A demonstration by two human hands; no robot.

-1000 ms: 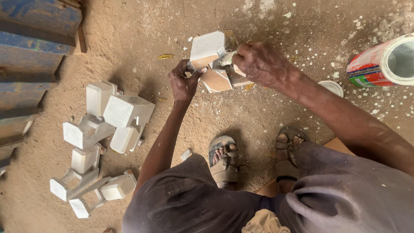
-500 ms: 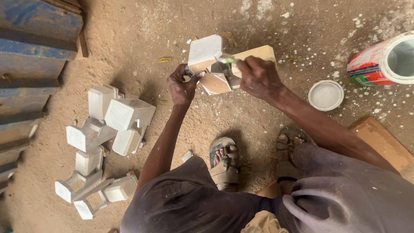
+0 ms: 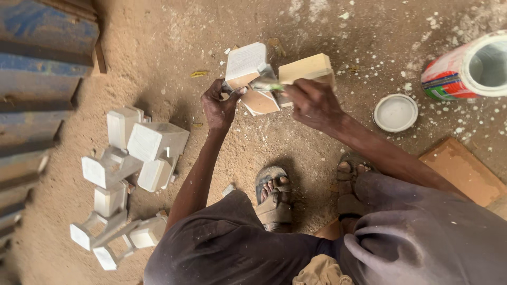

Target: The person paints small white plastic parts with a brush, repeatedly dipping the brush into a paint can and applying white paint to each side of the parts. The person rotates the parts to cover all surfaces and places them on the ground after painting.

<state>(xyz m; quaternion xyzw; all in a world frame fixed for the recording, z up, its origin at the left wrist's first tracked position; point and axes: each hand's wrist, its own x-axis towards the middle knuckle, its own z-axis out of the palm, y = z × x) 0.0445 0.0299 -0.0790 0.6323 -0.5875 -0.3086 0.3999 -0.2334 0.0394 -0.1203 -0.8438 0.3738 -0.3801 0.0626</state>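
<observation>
Since half a second ago the right hand (image 3: 312, 103) has slid a little to the right along the work, and the bare end block of the wooden piece (image 3: 305, 68) now shows more fully behind it; the left hand (image 3: 219, 105) has hardly shifted.

Nearest the camera are the person's dark trousers (image 3: 422, 237) and two sandalled feet (image 3: 274, 198), planted on the sandy floor (image 3: 174, 47); a tan cloth (image 3: 322, 272) lies at the lower edge; a flat wooden board (image 3: 465, 171) lies beside the right leg.

Beyond the feet both arms reach out to the wooden piece; the left hand is closed on its near end, steadying it above the floor; the right hand is closed on a brush (image 3: 264, 83), whose head rests against the piece between the white-painted block (image 3: 245, 63) and the unpainted one; the piece is held tilted, between the two hands.

To the left, well apart from the hands, a heap of white-painted wooden pieces (image 3: 134, 158) lies on the floor; further left stand blue-painted boards (image 3: 37, 63).

To the right, a round lid (image 3: 395, 112) lies flat on the paint-speckled floor; just past it an open paint can (image 3: 470, 66) lies on its side at the frame's edge.
</observation>
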